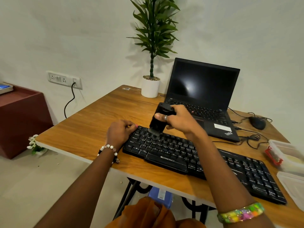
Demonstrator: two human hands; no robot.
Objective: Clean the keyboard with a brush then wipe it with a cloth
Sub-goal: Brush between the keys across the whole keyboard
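On the wooden table (92,127) we grip the black brush (158,122) in our right hand (177,120), bristles touching the keyboard (166,160); our curled left hand (119,131) steadies its corner.

A black full-size keyboard (204,163) lay flat and diagonal on the wooden table (92,129), just in front of the open laptop (202,99), its far-left corner toward the table's middle and its number-pad end near the table's right front edge. White legends marked its keys, and "ZEBRONICS" was printed below the space bar. A chunky black brush (158,120) stood nearly upright over the keyboard's far-left key rows, its pale grey bristles pressed onto the keys there.
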